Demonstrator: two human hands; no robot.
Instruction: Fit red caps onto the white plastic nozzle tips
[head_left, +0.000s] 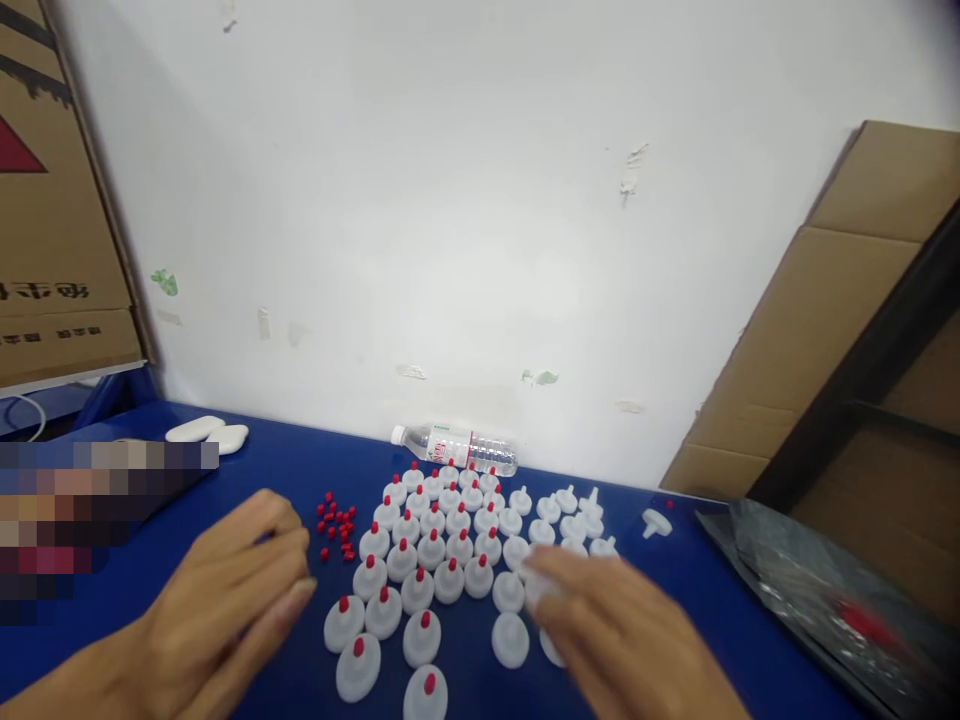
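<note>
My left hand (236, 590) hovers left of a small scatter of red caps (343, 520), its fingers curled in and thumb pressed close. Whatever may be between its fingertips is hidden. Blurred by motion, my right hand (622, 625) is over several bare white discs with upright nozzles (510, 638). A white disc (535, 590) shows right at its fingertips; whether they grip it I cannot tell. Between the hands stand rows of white discs with red-capped nozzles (431, 548), nozzles pointing up.
A clear plastic bottle (491, 452) lies behind the rows by the wall. One white disc (656, 522) lies tipped at right, near a grey plastic bag (817, 590). White rounded objects (227, 438) rest at back left. Cardboard (780, 330) leans at right; a carton (67, 220) stands at left.
</note>
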